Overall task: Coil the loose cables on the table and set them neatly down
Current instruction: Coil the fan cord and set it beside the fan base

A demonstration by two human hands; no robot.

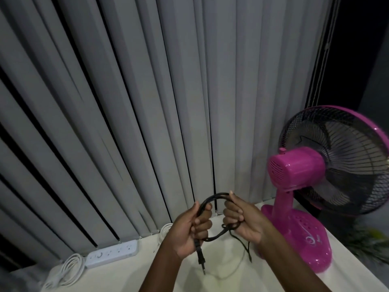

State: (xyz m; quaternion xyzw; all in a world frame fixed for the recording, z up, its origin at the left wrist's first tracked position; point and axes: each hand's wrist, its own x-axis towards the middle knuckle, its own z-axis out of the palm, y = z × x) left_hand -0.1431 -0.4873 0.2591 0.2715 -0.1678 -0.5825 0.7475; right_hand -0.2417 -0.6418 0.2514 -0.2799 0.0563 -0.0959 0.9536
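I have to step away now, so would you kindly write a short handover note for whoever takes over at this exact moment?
Left hand: grips the left side of the black power cable coil, plug end hanging below the fist.
Right hand: grips the right side of the same coil; a loose tail hangs beneath.
Elsewhere: a coiled white cable lies on the table at far left, beside the white power strip. A second white cable lies behind the left hand; its state is unclear.
Done: black cable mostly looped.
Left: gather the tail, set the coil down neatly, check the second white cable.
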